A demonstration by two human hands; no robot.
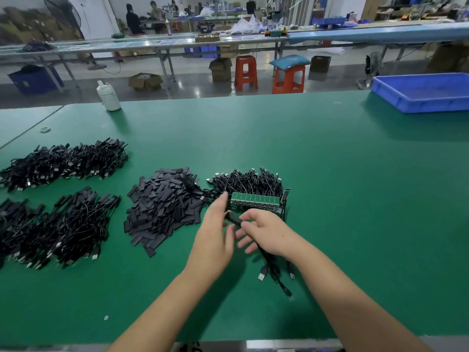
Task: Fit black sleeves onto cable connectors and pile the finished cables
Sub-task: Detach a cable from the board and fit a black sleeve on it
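green bench mat (330, 174) was crowded. my right hand (264, 232) pinched a black sleeved cable end (234, 218), left hand (215, 232) loose and empty beside it. sleeve could've slid off, or dangling leads (272, 271) snagged the green circuit board strip (255, 200).

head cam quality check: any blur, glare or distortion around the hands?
Head view: left hand motion-blurred at the fingers, right hand sharper; the sleeve between them is smeared; wide-angle bend at far benches; glare on the floor; soft shadows on the green table.
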